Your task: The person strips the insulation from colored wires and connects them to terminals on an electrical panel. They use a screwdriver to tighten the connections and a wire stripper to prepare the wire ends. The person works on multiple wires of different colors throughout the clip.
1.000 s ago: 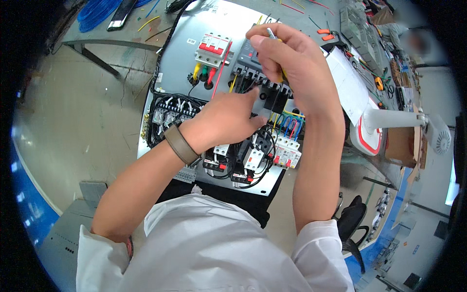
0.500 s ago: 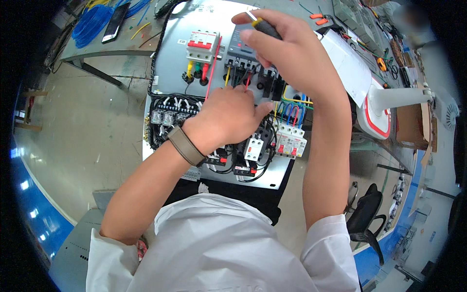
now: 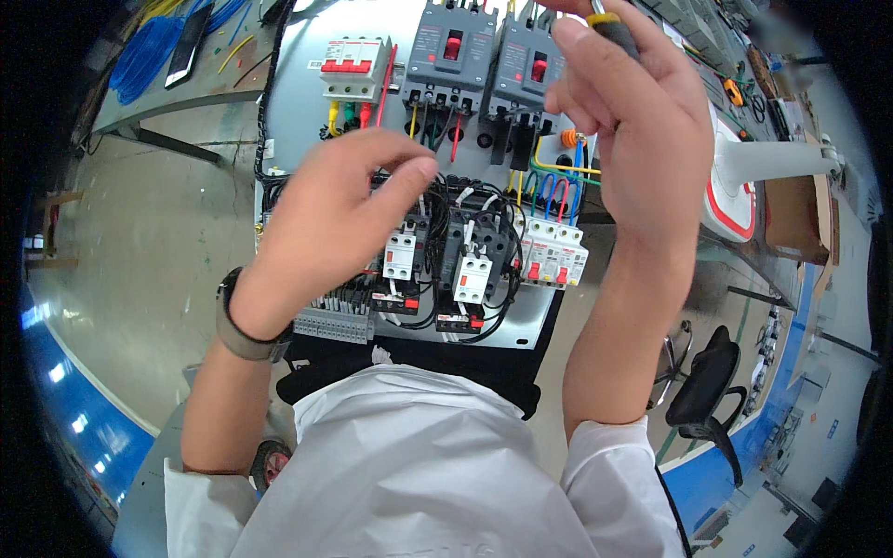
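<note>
My right hand [image 3: 651,121] is raised over the upper right of a metal electrical panel [image 3: 296,33]. It is closed around a screwdriver [image 3: 615,35] with a black and yellow handle, whose shaft points up. Over the panel's left middle hovers my left hand [image 3: 326,209], thumb and index finger apart, with nothing visible in it. It hides part of the wiring and relays below. Two grey moulded-case breakers [image 3: 451,56] with red levers are mounted at the top, beside a white breaker [image 3: 356,67] with red toggles. Red, yellow and green wires run down from them.
White contactor blocks [image 3: 473,276], small breakers [image 3: 553,259] and a grey terminal strip [image 3: 332,324] line the panel's near part. A coil of blue wire [image 3: 149,60] and a phone [image 3: 190,45] lie at far left. A white-armed device [image 3: 777,160] stands right, an office chair [image 3: 704,395] behind it.
My left hand has lifted off the wires below the breakers and moved left. My right hand, still holding the screwdriver, has shifted right, uncovering the moulded-case breakers.
</note>
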### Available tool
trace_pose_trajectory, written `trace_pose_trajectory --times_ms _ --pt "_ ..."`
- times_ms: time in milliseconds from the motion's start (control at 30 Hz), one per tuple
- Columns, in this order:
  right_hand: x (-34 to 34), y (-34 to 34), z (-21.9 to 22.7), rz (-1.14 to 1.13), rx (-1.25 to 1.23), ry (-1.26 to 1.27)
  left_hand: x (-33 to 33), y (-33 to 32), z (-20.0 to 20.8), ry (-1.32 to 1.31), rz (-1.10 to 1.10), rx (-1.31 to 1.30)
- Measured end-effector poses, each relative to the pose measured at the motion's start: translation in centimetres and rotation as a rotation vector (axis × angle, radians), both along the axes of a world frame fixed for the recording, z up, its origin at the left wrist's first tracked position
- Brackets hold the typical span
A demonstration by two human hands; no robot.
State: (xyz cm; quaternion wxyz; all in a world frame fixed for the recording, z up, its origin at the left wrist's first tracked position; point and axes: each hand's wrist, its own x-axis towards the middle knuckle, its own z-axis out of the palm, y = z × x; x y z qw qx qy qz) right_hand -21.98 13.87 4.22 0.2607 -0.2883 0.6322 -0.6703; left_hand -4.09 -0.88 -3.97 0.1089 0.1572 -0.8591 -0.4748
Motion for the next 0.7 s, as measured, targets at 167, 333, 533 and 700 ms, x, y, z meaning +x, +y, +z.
trace_pose_trajectory --times_ms 167,333,533,700 --pt "0.0 -0.7 -0.4 -0.005 -0.049 -0.072 0.1 -1.4 0.2 0.031 0.077 0.048" --pt "0.3 -0.8 -1.0 -0.026 -0.091 -0.042 -0.5 -2.1 -0.3 0.067 0.140 0.057" --pt "1.0 -1.0 0.2 -0.086 -0.083 -0.134 0.2 -2.4 -1.6 0.100 0.201 0.023" --pt "0.8 -1.4 -0.6 -0.091 -0.036 -0.102 1.0 -2.8 -2.5 0.109 0.256 0.029"
